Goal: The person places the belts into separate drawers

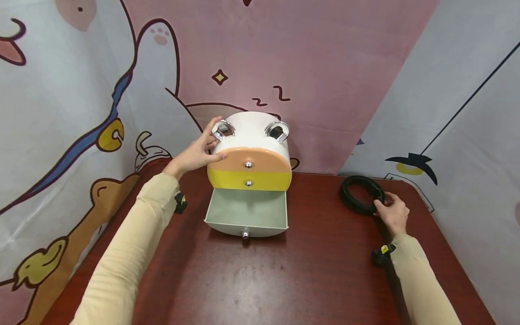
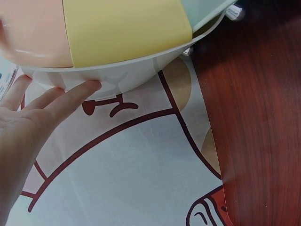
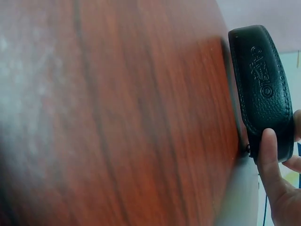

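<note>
A small drawer cabinet [image 1: 256, 135] with a white body and two shiny round eyes stands at the back of the table. Its bottom pale green drawer [image 1: 248, 210] is pulled out and holds nothing. The orange [image 1: 233, 162] and yellow [image 1: 231, 179] drawers above it are closed. My left hand [image 1: 197, 151] rests on the cabinet's left side, thumb at the front edge of the orange drawer; in the left wrist view its fingers [image 2: 70, 100] lie nearly straight along the white wall. At the right, my right hand [image 1: 393, 214] pinches a coiled black leather belt [image 1: 350, 198] with embossed letters.
The red-brown wooden table [image 1: 317, 271] has its back edge against a cartoon-printed cloth [image 1: 325, 67]. More printed cloth [image 1: 479, 135] hangs along the right side, close beyond the belt, and on the left.
</note>
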{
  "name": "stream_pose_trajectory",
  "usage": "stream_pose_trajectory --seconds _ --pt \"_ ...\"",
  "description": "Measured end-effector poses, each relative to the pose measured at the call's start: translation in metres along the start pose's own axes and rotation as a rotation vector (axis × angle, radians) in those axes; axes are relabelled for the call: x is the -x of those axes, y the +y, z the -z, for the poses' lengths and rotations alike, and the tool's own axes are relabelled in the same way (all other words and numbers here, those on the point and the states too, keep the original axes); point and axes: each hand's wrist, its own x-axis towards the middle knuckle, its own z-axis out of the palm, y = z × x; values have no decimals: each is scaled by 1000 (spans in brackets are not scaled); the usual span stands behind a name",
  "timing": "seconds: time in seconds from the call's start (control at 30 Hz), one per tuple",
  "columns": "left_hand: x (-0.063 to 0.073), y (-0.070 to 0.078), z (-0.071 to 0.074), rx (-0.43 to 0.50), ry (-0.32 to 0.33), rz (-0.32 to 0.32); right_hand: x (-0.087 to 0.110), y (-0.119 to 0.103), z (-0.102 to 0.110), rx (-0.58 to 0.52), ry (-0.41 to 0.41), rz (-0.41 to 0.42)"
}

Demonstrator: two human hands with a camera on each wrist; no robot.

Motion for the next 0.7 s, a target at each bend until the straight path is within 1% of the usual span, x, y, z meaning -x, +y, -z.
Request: stream_pose_trajectory --seconds 0.23,0.57,0.7 --pt "0 0 0 5 -2 2 3 -9 -3 -46 -18 13" --pt "0 0 0 16 1 11 6 -26 -9 -32 -17 75" --pt "-1 0 0 10 3 16 9 -35 -11 -46 -30 96"
